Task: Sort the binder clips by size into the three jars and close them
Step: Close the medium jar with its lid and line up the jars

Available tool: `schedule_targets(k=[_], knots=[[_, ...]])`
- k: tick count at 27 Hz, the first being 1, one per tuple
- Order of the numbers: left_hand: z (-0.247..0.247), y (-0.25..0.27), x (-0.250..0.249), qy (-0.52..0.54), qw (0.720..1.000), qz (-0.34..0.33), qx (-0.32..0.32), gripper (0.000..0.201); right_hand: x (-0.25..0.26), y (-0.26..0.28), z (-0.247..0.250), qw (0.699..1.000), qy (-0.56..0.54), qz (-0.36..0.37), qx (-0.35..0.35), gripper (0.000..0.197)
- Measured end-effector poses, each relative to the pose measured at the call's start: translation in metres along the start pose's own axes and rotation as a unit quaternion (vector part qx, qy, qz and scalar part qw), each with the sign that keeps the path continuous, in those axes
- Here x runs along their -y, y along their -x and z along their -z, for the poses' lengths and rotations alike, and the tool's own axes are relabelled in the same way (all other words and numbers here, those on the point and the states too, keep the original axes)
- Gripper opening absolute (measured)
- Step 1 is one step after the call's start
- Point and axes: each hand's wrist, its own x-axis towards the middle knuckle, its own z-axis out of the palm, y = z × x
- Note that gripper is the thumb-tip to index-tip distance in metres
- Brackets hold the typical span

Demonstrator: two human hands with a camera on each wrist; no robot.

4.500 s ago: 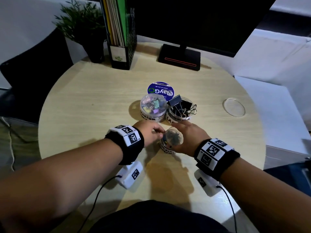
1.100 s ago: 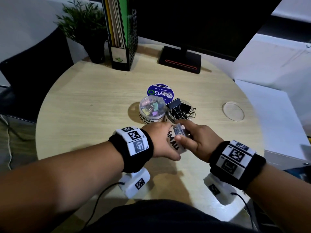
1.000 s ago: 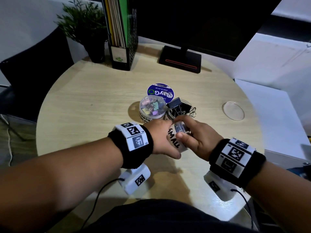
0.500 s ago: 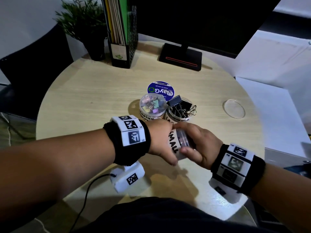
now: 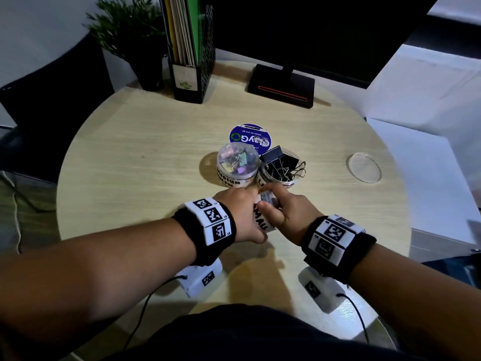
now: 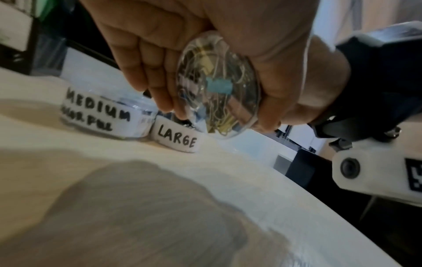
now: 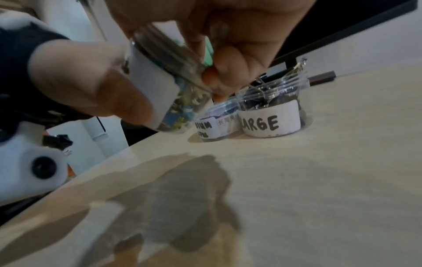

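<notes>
- My left hand (image 5: pixel 240 217) wraps the small jar (image 5: pixel 263 225), lifted off the table (image 5: pixel 135 162) and tipped on its side.
- My right hand (image 5: pixel 285 214) has its fingers curled over the lid (image 5: pixel 268 200).
- I'd judge the lid is being twisted shut: keep the jar body fixed, turn only the lid, press squarely.
- The medium jar (image 5: pixel 238 165) looks lidded; the large jar (image 5: pixel 282 168) stands open, its loose lid (image 5: pixel 363 167) well apart.

Round pale wood-grain table (image 5: pixel 145 142) fills mid-frame. Top centre: dark monitor screen (image 5: pixel 325 29) on its black base (image 5: pixel 281 87). Upper left: black mesh file holder (image 5: pixel 192 61), green potted plant (image 5: pixel 130 29), black chair (image 5: pixel 52 105); white wall (image 5: pixel 39 29) behind.
</notes>
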Motion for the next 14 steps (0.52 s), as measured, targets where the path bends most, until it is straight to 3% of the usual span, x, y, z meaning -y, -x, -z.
schedule_targets(k=[3, 6, 11, 14], knots=[[-0.002, -0.007, 0.008, 0.051, 0.998, -0.009, 0.022, 0.093, -0.001, -0.007, 0.000, 1.000, 0.023, -0.007, 0.002, 0.073], [0.003, -0.012, 0.017, 0.022, 0.998, -0.009, 0.058, 0.100, -0.001, -0.010, -0.001, 0.996, 0.070, -0.052, 0.005, 0.067], [0.015, -0.023, 0.039, -0.010, 1.000, -0.006, -0.003, 0.079, -0.011, -0.016, -0.005, 0.988, 0.127, -0.087, 0.027, 0.056], [0.011, -0.022, 0.043, 0.062, 0.998, -0.029, 0.016, 0.090, -0.011, -0.020, -0.008, 0.987, 0.127, -0.099, 0.028, 0.054]])
